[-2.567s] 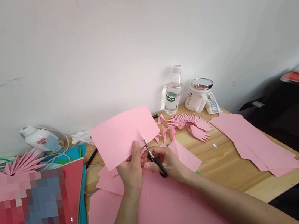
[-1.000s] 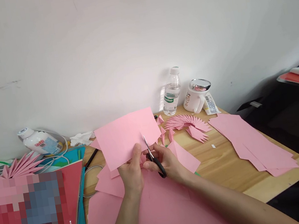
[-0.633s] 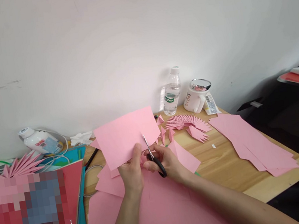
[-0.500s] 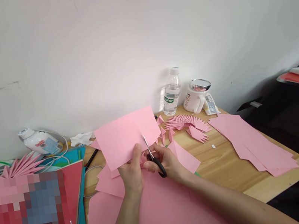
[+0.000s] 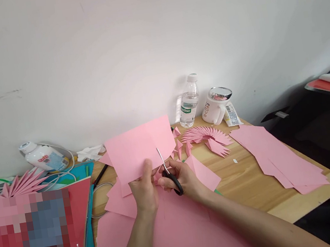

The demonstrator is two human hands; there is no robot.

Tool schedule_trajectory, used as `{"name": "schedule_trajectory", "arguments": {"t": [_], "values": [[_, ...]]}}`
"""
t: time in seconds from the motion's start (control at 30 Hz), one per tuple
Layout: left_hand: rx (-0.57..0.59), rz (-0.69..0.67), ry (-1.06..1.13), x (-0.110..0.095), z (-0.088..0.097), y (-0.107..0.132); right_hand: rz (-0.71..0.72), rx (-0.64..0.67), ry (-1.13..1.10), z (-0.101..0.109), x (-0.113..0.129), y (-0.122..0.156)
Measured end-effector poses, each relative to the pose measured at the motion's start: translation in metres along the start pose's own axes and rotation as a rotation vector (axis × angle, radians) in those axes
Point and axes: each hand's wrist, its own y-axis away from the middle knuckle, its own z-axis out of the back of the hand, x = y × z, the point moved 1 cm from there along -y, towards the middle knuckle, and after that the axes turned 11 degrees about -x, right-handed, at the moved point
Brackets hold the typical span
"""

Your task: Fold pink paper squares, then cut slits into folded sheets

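At the near edge of the wooden table (image 5: pixel 249 181), the left hand (image 5: pixel 144 191) pinches the lower edge of a pink paper sheet (image 5: pixel 137 148), thumb in front, holding it raised and tilted above the other pink paper. Just to its right, the scissors (image 5: pixel 166 171) enter that lower edge with the blades pointing up. The right hand (image 5: pixel 186 178) is closed around their black handles.

A clean cut here, I judge, calls for a taut sheet pinched close beside the blades. The paper should be fed into the scissors rather than the tips pushed forward, with the left thumb clear of the cutting line.

Far left, a pixelated patch (image 5: pixel 35 240) covers whatever lies on the red sheet. The raised sheet hides the left fingers behind it. The blades are too thin to tell how far they are parted or how long the cut is. The right fingers inside the handle loops are covered by the hand itself. Far right, the dark area beyond the table is hard to make out.
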Motion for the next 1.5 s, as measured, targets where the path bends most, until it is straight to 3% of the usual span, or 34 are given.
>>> {"name": "schedule_trajectory", "arguments": {"t": [0.17,0.33,0.5,0.67,1.5], "values": [[0.034,0.12,0.042,-0.002,-0.003,0.0,-0.021,0.016,0.006,0.0,0.0,0.0],[-0.038,0.032,-0.006,0.005,0.0,-0.001,-0.024,-0.006,-0.005,0.001,0.0,-0.001],[-0.026,-0.06,0.019,0.011,0.0,0.002,0.031,-0.009,-0.08,0.0,0.005,-0.001],[0.014,-0.058,0.077,0.009,-0.005,0.005,0.027,0.002,-0.09,0.0,0.006,-0.001],[-0.017,-0.005,0.075,0.008,-0.005,0.004,0.019,-0.046,-0.051,0.001,0.005,-0.001]]}}
